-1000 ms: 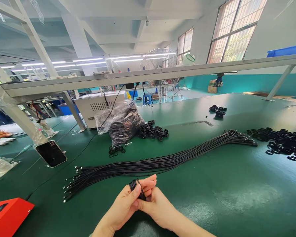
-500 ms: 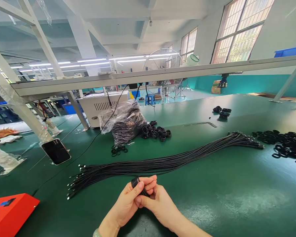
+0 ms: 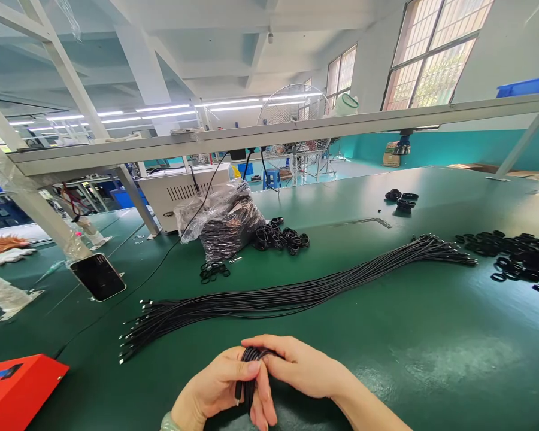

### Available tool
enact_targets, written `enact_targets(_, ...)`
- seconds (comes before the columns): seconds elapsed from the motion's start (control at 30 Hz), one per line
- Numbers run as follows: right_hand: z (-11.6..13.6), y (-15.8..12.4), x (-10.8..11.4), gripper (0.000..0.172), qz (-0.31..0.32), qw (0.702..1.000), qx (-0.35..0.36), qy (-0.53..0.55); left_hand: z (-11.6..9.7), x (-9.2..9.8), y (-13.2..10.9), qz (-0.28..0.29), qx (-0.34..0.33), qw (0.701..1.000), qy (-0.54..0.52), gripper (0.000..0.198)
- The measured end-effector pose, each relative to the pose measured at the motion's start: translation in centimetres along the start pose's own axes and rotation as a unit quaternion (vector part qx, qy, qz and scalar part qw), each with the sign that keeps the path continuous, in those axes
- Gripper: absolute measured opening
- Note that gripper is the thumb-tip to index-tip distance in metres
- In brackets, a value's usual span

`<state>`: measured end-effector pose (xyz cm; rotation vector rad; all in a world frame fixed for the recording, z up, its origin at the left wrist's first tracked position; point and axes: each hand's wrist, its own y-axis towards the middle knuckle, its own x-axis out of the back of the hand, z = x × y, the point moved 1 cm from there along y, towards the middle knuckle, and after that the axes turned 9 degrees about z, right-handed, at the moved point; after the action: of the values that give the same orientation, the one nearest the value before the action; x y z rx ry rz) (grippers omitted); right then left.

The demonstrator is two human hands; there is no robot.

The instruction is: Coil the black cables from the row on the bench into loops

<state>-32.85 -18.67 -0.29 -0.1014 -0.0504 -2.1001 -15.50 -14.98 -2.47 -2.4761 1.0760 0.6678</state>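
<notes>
A coiled black cable [image 3: 250, 372] sits between my two hands, low in the middle of the head view. My left hand [image 3: 222, 383] is closed round the coil, thumb pressed on its front; one plug end hangs down beside the thumb. My right hand [image 3: 303, 365] curves over the coil's right side, its fingers gripping the cable there, partly hidden. Beyond my hands, a long bundle of straight black cables [image 3: 269, 299] with metal plug ends lies across the green table [image 3: 386, 347].
Black rings lie in a pile [image 3: 521, 257] at right, with smaller groups near a plastic-wrapped stack [image 3: 227, 233]. A phone [image 3: 99, 276] leans at a shelf post. A red box [image 3: 20, 386] stands front left. A shelf beam [image 3: 269, 134] spans the table.
My right hand has risen and turned over the top of the coil. The coil has turned in my left hand, and a plug end now shows. The view has shifted slightly.
</notes>
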Motion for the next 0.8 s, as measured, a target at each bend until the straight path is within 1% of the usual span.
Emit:
enact_targets(0.07,-0.4,0.1,0.0,0.043,0.027,0.999,0.007,-0.041,0.0,0.0,0.0,0.008,0.020,1.000,0.013,0.046)
enact_targets(0.13,-0.6,0.1,0.2,0.040,0.039,0.997,0.014,-0.065,-0.2,-0.1,0.0,0.011,0.037,0.999,0.027,0.047)
enact_targets(0.27,-0.7,0.1,0.5,0.025,0.020,0.997,0.001,-0.079,-0.6,-0.3,-0.1,-0.002,0.047,0.998,0.051,0.045)
enact_targets(0.33,-0.5,0.0,0.5,0.020,0.003,0.997,-0.006,-0.077,-0.7,-0.1,0.0,-0.022,0.039,0.997,0.056,0.042)
enact_targets(0.4,-0.3,-0.1,0.3,0.016,0.001,0.999,0.002,-0.052,-0.7,0.2,0.1,-0.048,0.020,0.997,0.060,0.037)
enact_targets(0.47,-0.1,-0.1,0.2,0.019,0.007,1.000,0.022,-0.019,-0.7,0.4,0.2,-0.075,-0.004,0.995,0.065,0.032)
enact_targets(0.57,-0.1,0.1,0.1,0.022,0.021,0.999,0.048,0.005,-0.8,0.2,0.4,-0.106,-0.026,0.991,0.083,0.035)
enact_targets(0.67,-0.3,0.2,0.2,0.023,0.025,0.998,0.055,-0.001,-1.1,-0.4,0.6,-0.125,-0.029,0.984,0.120,0.039)
enact_targets(0.73,-0.6,0.2,0.4,0.022,0.002,0.998,0.049,-0.033,-1.4,-0.6,0.7,-0.140,-0.027,0.977,0.157,0.037)
enact_targets(0.8,-0.8,0.3,0.6,0.021,-0.039,0.996,0.041,-0.074,-1.7,-0.5,0.8,-0.165,-0.025,0.965,0.203,0.035)
